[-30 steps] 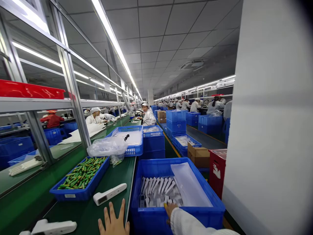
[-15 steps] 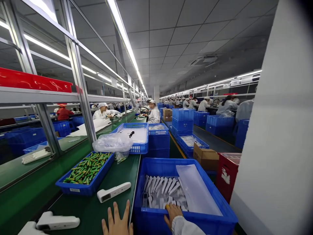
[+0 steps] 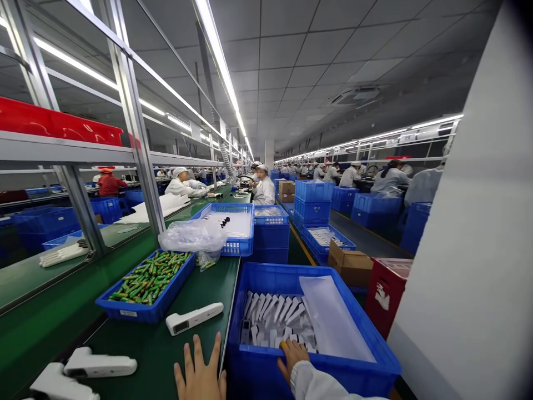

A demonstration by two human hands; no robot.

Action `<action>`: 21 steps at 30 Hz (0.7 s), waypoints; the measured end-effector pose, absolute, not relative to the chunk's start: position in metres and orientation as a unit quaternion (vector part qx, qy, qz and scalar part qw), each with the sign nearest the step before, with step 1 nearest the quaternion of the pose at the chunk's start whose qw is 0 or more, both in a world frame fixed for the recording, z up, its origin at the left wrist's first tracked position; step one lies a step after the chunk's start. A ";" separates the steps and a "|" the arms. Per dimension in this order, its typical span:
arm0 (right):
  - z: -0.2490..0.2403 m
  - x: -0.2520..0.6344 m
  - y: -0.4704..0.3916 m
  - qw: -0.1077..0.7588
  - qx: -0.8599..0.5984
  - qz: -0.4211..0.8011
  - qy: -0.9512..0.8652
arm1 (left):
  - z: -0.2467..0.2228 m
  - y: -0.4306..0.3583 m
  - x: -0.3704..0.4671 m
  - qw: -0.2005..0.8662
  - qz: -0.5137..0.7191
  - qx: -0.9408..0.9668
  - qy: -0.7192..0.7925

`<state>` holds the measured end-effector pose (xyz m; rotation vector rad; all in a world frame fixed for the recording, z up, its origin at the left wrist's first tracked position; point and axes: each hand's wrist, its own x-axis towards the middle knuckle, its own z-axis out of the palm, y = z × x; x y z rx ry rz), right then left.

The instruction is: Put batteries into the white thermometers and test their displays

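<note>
My left hand (image 3: 200,369) lies flat on the green work surface (image 3: 145,353), fingers spread and holding nothing. Just beyond its fingertips is a white handheld device (image 3: 194,319) with a small dark display, which looks like a forehead thermometer. Two more such white devices (image 3: 100,364) lie at the lower left, one cut off by the frame. My right hand (image 3: 295,355) is curled over the near rim of a large blue bin (image 3: 333,366), with something yellow on one finger. Inside the bin are rows of white devices (image 3: 277,308) and a white sheet (image 3: 335,316).
A blue tray of green batteries (image 3: 152,280) stands left, beside a metal post (image 3: 135,122). Behind it are a clear plastic bag (image 3: 194,236) and a blue basket (image 3: 241,222). A red box (image 3: 385,294), a cardboard box (image 3: 347,265) and a white pillar (image 3: 458,222) are right. People in white sit farther off.
The view has tilted and shifted slightly, showing more of the device at the lower left. Both my hands keep their places. A person across the line has turned their head.
</note>
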<state>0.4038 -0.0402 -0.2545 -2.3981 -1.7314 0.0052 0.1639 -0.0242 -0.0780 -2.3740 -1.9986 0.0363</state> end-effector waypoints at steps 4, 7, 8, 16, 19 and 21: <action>-0.253 0.402 -0.041 0.097 -0.805 -0.014 -0.586 | -0.078 -0.024 0.164 0.023 0.011 -0.766 -0.642; -0.252 0.402 -0.041 0.098 -0.806 -0.017 -0.584 | -0.077 -0.025 0.164 0.021 0.008 -0.767 -0.641; -0.252 0.402 -0.041 0.100 -0.805 -0.016 -0.584 | -0.076 -0.025 0.164 0.020 0.008 -0.767 -0.641; -0.255 0.403 -0.039 0.088 -0.810 -0.003 -0.580 | -0.076 -0.023 0.164 0.004 0.018 -0.766 -0.642; -0.256 0.403 -0.038 0.080 -0.812 -0.003 -0.579 | -0.076 -0.023 0.164 0.002 0.016 -0.765 -0.644; -0.256 0.403 -0.038 0.077 -0.812 -0.005 -0.579 | -0.076 -0.023 0.165 0.003 0.010 -0.765 -0.644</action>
